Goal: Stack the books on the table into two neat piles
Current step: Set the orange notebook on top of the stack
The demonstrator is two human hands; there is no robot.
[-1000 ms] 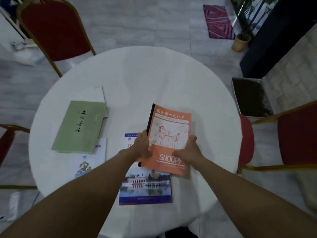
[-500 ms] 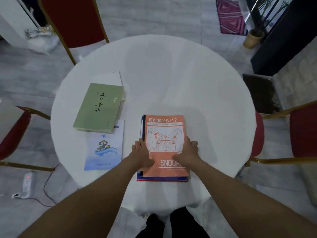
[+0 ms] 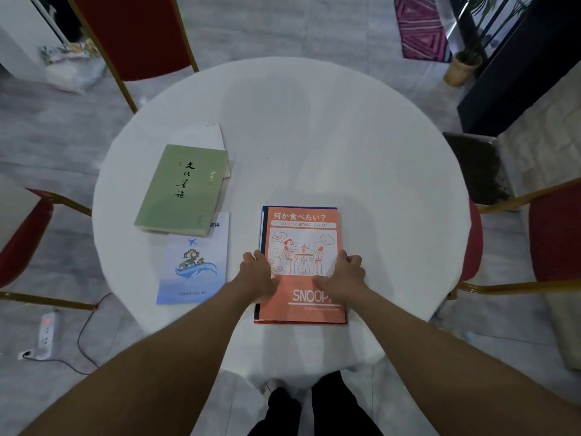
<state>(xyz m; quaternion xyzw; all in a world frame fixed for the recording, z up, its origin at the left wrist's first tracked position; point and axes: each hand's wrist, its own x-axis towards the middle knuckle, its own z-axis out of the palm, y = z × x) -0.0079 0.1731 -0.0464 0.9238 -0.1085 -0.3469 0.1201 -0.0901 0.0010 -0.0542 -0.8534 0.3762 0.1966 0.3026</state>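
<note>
An orange Snoopy book (image 3: 303,234) lies flat on a dark blue book (image 3: 259,228), making a pile near the front of the round white table (image 3: 314,121). My left hand (image 3: 256,272) grips the pile's left edge. On the right edge sits my right hand (image 3: 344,273), fingers curled over it and thumb on the cover. To the left, a green book (image 3: 182,187) lies askew over a white book (image 3: 201,136) and over the top corner of a light blue booklet (image 3: 195,265).
Red chairs with gold frames stand at the back (image 3: 135,33), left (image 3: 22,237) and right (image 3: 553,234) of the table. A power strip (image 3: 46,332) and its cable lie on the floor at the left. A dark tray (image 3: 481,168) sits on the floor beyond the right chair.
The orange book, held tilted above the blue book a second ago, now lies flat and squared on top of it. Both hands stayed at its sides.
</note>
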